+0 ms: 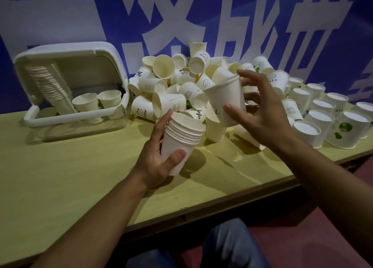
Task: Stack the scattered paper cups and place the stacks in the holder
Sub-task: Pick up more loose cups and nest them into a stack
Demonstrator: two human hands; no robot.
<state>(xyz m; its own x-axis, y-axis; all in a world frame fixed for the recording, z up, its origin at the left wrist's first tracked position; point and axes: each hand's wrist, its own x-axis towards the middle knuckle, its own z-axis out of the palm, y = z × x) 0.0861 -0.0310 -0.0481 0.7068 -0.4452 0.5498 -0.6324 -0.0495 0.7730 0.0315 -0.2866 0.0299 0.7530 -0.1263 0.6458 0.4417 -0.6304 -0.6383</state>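
Observation:
My left hand (159, 156) grips a short stack of white paper cups (181, 138), mouths up, above the table. Just up and to the right, my right hand (260, 110) holds a single white cup (226, 100) between thumb and fingers, tilted over the stack and apart from it. Behind both hands lies a heap of scattered cups (177, 86). The white plastic holder (70, 114) stands at the back left with its lid raised; a long leaning stack (50, 82) and two upright cups (96, 104) are inside.
Several upside-down cups (323, 118) stand in rows at the right, some with green prints. The yellow-green table (80, 177) has its front edge near my knees. A blue wall with white characters (222, 15) closes off the back.

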